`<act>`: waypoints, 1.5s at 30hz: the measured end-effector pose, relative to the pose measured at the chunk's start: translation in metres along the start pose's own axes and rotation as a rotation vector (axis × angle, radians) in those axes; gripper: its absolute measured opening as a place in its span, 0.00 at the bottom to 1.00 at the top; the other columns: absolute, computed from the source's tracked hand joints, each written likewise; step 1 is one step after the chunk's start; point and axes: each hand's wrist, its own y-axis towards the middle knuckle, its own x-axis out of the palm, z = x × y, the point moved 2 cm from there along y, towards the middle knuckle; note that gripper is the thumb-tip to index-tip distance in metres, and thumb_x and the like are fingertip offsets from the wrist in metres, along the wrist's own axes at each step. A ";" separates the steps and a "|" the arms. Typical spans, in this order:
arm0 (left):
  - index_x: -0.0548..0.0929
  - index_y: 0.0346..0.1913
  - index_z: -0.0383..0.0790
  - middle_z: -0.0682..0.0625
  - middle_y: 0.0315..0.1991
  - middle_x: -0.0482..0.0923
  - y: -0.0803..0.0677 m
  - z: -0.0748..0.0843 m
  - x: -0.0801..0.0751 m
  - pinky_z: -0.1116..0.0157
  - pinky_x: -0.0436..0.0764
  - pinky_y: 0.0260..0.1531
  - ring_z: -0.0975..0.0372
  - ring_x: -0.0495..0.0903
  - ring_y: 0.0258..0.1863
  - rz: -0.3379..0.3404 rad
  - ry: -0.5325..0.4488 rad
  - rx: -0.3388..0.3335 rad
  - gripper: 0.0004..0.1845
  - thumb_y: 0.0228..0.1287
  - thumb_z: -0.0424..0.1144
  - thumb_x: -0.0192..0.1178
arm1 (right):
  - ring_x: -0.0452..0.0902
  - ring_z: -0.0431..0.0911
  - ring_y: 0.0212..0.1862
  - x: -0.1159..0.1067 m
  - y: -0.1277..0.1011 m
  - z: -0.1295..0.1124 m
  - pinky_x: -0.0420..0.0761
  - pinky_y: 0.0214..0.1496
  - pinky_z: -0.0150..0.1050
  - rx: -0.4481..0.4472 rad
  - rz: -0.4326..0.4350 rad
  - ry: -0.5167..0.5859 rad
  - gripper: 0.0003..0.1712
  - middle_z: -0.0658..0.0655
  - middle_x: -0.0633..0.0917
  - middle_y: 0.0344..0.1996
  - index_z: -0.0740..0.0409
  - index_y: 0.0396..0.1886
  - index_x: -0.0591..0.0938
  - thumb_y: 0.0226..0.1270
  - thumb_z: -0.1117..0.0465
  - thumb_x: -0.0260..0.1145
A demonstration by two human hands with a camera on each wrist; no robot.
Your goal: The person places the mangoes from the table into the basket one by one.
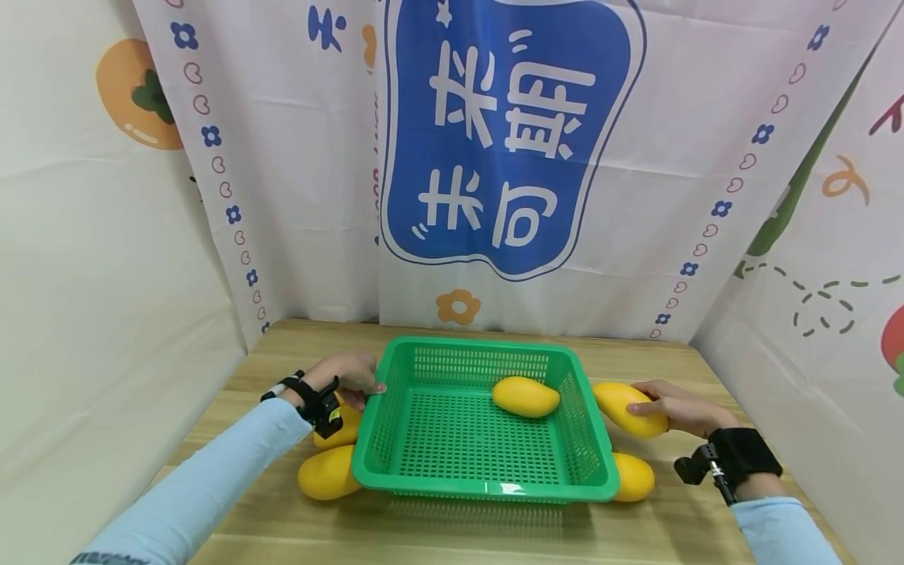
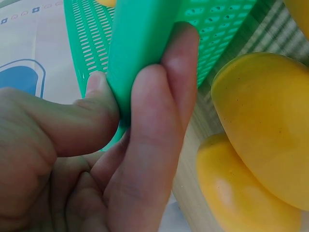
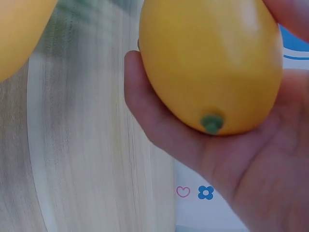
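Observation:
A green plastic basket (image 1: 487, 488) with slotted walls sits on the table, tilted slightly in view. One yellow mango (image 1: 525, 397) lies inside it, toward the right. At the basket's left rim (image 2: 140, 43), my left hand (image 1: 353, 373) pinches the edge between thumb and fingers. Just outside the right wall, my right hand (image 1: 674, 406) grips another mango (image 3: 212, 63), whose green stem end shows in the right wrist view. Its fingers and thumb wrap round the fruit's sides.
Two mangoes lie left of the basket, one nearer (image 1: 326, 473) and one partly behind the left wrist (image 1: 344, 428). Another mango (image 1: 633, 477) rests by the front right corner. A printed white curtain (image 1: 318, 235) hangs behind the wooden table (image 1: 424, 541).

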 end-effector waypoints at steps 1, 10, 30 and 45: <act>0.83 0.35 0.35 0.50 0.18 0.77 0.000 0.000 0.000 0.73 0.81 0.19 0.67 0.76 0.13 -0.003 -0.001 0.002 0.11 0.74 0.36 0.56 | 0.73 0.50 0.47 0.000 0.000 0.000 0.80 0.48 0.42 0.004 0.001 0.003 0.39 0.63 0.75 0.49 0.79 0.71 0.57 0.74 0.56 0.59; 0.83 0.36 0.35 0.50 0.19 0.77 -0.001 -0.002 0.001 0.73 0.82 0.20 0.67 0.76 0.14 -0.016 -0.014 0.003 0.10 0.75 0.36 0.55 | 0.73 0.50 0.48 -0.002 -0.001 -0.001 0.80 0.50 0.42 0.015 0.000 0.008 0.39 0.63 0.75 0.50 0.79 0.71 0.57 0.74 0.55 0.59; 0.82 0.40 0.35 0.50 0.21 0.77 0.001 -0.003 0.003 0.75 0.80 0.19 0.68 0.75 0.14 -0.022 -0.033 0.004 0.10 0.76 0.37 0.53 | 0.73 0.52 0.50 0.001 -0.008 0.001 0.79 0.51 0.43 -0.013 0.033 -0.018 0.40 0.67 0.74 0.54 0.77 0.72 0.55 0.75 0.55 0.59; 0.81 0.41 0.34 0.49 0.23 0.79 0.000 -0.002 0.001 0.75 0.80 0.18 0.68 0.75 0.14 -0.030 -0.050 0.012 0.09 0.76 0.35 0.53 | 0.73 0.53 0.51 0.000 -0.013 -0.003 0.79 0.51 0.43 -0.028 0.075 -0.057 0.41 0.69 0.74 0.57 0.77 0.73 0.53 0.75 0.54 0.59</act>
